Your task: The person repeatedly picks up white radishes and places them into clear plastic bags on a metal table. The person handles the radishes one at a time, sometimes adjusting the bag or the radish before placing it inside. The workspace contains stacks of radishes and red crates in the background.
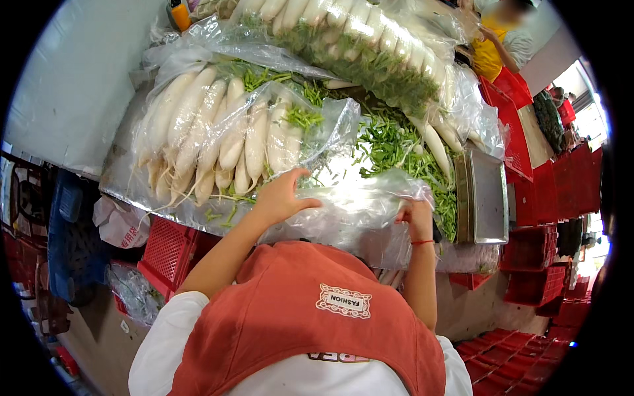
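My left hand (285,197) is over the front of the metal table, thumb and fingers apart, with nothing between them; it is beside a clear plastic bag (356,195). The bag's right end is pinched in my right hand (416,217), which has a red string at the wrist. White radishes (198,123) lie at the left, partly under clear plastic sheeting. Farther back, a long row of bagged white radishes (366,29) curves to the right, leaf stubs towards me. Cut green leaves (391,143) are strewn right of the middle.
Stacked metal trays (490,198) stand at the table's right end. Red plastic crates (530,247) are beyond it, and another red crate (166,250) is below the left front edge. An orange bottle (180,16) stands at the back. A person in a yellow apron (488,49) is at the back right.
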Tool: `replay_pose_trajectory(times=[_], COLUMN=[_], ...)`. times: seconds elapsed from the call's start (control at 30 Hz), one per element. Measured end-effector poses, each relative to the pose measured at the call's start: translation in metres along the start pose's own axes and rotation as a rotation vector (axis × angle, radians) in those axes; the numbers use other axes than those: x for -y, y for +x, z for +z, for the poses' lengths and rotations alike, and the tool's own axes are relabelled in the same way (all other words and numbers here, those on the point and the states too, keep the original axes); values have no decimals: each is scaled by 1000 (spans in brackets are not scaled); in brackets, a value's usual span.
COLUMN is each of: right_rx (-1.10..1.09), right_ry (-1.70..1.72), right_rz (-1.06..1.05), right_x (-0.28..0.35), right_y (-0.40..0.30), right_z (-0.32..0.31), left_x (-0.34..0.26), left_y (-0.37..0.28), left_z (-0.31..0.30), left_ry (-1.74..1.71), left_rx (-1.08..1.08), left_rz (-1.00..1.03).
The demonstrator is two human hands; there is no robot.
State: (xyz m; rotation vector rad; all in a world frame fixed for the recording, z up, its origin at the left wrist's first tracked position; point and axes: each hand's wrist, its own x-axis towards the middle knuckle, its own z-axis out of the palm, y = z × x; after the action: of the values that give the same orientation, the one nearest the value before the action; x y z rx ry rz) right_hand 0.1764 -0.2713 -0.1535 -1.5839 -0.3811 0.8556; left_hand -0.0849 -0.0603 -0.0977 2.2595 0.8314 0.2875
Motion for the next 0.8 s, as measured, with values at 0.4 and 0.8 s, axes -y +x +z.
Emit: replay_pose_trajectory(times=[0.4, 0.8], right_rx=[473, 554], right_ry=[-1102, -1322], right_rz=[-753, 26], right_x=[18, -73], right_y=[-18, -12], right_z=[68, 112], left_x=[35, -55], left_y=[-10, -2], left_z=[43, 47], left_ry=[-1021, -170], left_rx=[369, 477], left_rz=[-91, 234])
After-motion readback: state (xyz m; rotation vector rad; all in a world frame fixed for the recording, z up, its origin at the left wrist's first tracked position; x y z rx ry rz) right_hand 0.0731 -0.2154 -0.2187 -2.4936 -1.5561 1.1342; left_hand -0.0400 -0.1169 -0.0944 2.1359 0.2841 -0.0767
